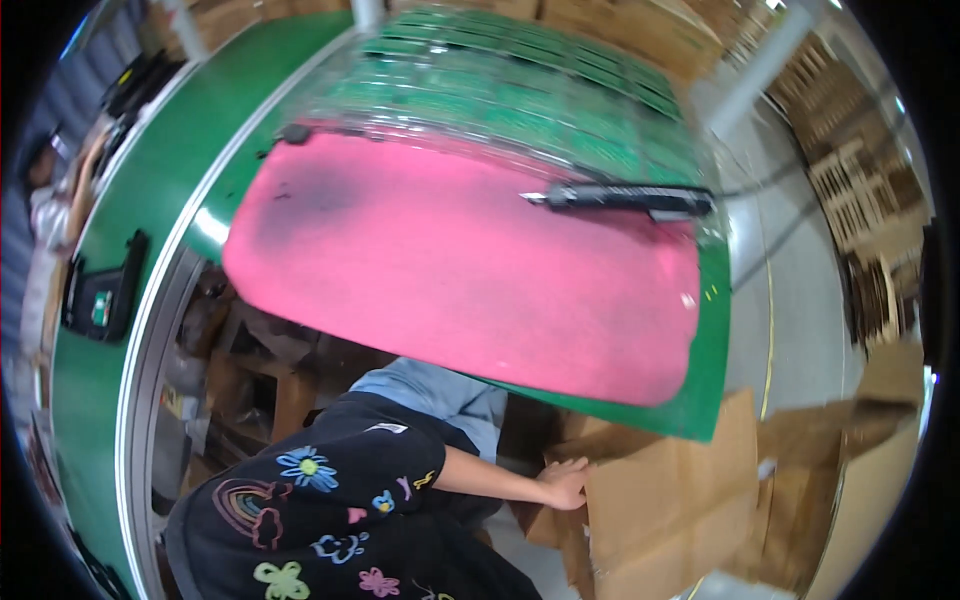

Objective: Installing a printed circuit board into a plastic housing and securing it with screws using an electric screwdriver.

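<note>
Here, right hand [566, 487] against a cardboard box [675, 500], fingers [576, 465] partly bent, grip impossible to tell.

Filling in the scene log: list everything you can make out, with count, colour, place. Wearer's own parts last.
mat: 1, pink, on table
table: 1, green, centre
screwdriver: 1, black, mat's upper right
cable: at least 1, dark, right of screwdriver
trays: several, clear, behind mat
bench: 1, green, left
tray-like part: 1, black, on bench
boxes: several, brown, mostly lower right
stacks: several, tan, far right
posts: at least 2, pale, top
floor: grey, right
co-worker: 1, blurred, left edge
shirt: 1, black, bottom
jeans: 1 pair, light blue, below table
right hand: 1, bare, at a box's left edge
left hand: not in view
</note>
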Demonstrator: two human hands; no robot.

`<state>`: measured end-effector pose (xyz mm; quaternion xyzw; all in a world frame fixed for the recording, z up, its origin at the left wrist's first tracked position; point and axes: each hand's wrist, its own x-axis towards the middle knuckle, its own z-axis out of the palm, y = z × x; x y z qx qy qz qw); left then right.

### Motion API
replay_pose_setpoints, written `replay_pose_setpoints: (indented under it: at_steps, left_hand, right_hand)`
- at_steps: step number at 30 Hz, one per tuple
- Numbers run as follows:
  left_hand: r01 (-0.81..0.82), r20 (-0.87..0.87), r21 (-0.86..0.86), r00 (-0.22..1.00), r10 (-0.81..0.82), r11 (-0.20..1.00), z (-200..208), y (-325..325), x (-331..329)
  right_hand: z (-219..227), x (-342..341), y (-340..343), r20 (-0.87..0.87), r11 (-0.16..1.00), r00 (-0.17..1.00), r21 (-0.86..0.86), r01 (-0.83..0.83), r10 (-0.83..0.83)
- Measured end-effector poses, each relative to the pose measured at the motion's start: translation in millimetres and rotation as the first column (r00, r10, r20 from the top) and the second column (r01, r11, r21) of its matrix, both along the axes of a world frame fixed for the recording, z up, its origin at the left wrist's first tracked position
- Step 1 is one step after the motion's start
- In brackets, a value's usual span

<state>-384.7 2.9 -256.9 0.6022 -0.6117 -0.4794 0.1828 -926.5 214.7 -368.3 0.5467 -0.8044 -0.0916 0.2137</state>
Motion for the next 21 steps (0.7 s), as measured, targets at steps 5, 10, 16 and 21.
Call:
replay_pose_setpoints:
  at_steps: [5, 10, 16, 21]
  left_hand:
    - [-0.214, -0.224, -0.063, 0.955, 0.195, 0.975, 13.6, -3.2, 48.5]
    - [0.161, -0.493, -0.104, 0.849, -0.191, 0.982, 83.8, 29.1, 134.3]
    - [0.008, -0.585, -0.367, 0.775, -0.237, 0.930, 279.8, 63.2, 301.7]
    - [-0.251, 0.343, -0.822, 0.500, 0.796, 0.512, 287.4, 59.2, 469.8]
  right_hand:
    - [25.0, 6.5, -96.9, 0.073, 0.983, 0.982, -0.070, -0.169, 0.174]
    - [-0.5, 46.9, -107.4, 0.241, 0.967, 0.938, -0.119, -0.225, 0.248]
    - [-14.5, 90.7, -118.2, 0.387, 0.950, 0.875, -0.224, -0.218, 0.292]
    - [6.3, 124.2, -160.7, 0.448, 0.911, 0.815, -0.353, -0.216, 0.367]
